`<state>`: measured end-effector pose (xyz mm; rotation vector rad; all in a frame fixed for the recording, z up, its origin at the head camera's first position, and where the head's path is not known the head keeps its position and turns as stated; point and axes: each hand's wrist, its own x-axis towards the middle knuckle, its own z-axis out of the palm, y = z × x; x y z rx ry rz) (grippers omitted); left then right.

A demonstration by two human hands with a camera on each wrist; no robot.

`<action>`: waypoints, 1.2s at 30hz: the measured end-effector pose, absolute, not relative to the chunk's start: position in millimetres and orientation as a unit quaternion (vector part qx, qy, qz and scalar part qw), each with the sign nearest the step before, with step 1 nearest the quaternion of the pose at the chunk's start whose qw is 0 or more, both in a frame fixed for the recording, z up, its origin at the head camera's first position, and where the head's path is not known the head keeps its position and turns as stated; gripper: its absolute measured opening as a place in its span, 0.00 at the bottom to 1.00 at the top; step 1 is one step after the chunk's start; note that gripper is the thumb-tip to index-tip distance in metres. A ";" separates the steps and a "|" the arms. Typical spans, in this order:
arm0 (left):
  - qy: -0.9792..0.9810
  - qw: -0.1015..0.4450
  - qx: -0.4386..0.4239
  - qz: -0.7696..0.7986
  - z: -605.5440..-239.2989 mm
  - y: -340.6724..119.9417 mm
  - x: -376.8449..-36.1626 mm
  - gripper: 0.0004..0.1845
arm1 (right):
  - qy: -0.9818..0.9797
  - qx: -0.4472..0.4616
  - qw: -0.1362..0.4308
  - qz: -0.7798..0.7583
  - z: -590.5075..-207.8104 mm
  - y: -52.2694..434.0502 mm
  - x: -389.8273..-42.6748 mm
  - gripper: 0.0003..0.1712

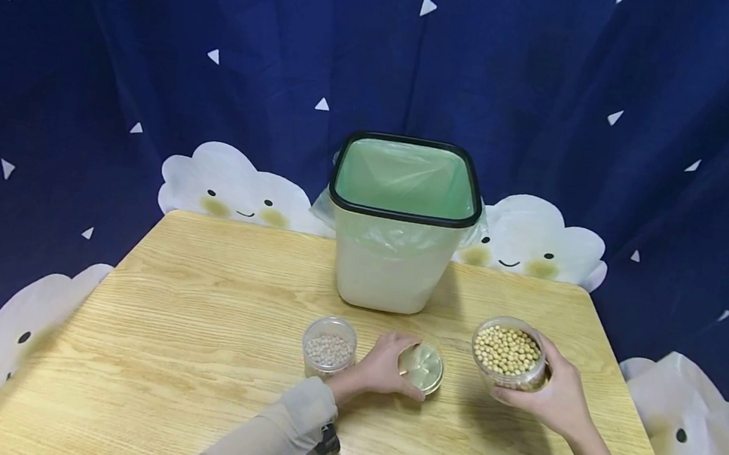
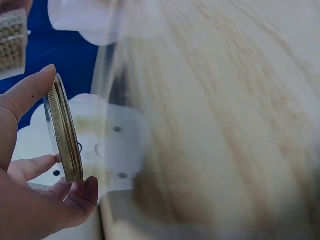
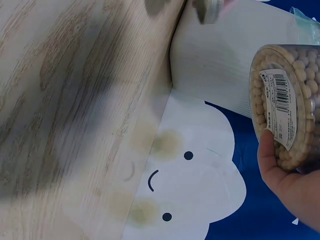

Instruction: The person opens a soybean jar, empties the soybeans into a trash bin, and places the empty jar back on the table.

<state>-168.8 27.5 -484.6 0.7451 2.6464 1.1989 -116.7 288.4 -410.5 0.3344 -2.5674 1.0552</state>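
Observation:
My left hand (image 1: 381,366) pinches a gold-coloured round lid (image 1: 422,367) by its rim, thumb on one side and fingers on the other. Edge-on in the left wrist view, the lid (image 2: 62,130) shows its ridged metal side above the table. A clear jar (image 1: 507,355) full of round, tan, soybean-like balls is gripped by my right hand (image 1: 555,395) around its side, its top uncovered. On its underside, a white barcode label (image 3: 280,107) faces the right wrist view. Beside my left wrist stands a second clear jar (image 1: 329,346) holding pale pinkish balls, also uncovered.
At the back of the wooden table (image 1: 211,307) stands a white bin (image 1: 394,261) with a black rim and a translucent liner. A dark blue curtain (image 1: 279,35) with white triangles and clouds hangs behind and beside the table.

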 end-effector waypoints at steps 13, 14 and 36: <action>0.896 0.106 0.243 0.356 -492.7 26.6 -168.6 0.50 | -0.907 0.113 0.174 0.367 -404.3 287.9 -115.1 0.53; 0.897 0.097 0.246 0.354 -491.7 26.6 -167.7 0.50 | -0.907 0.113 0.174 0.368 -404.4 288.4 -115.2 0.53; 0.850 0.023 0.291 0.438 -428.8 13.2 -157.3 0.44 | -0.902 0.109 0.181 0.377 -402.1 289.1 -118.0 0.53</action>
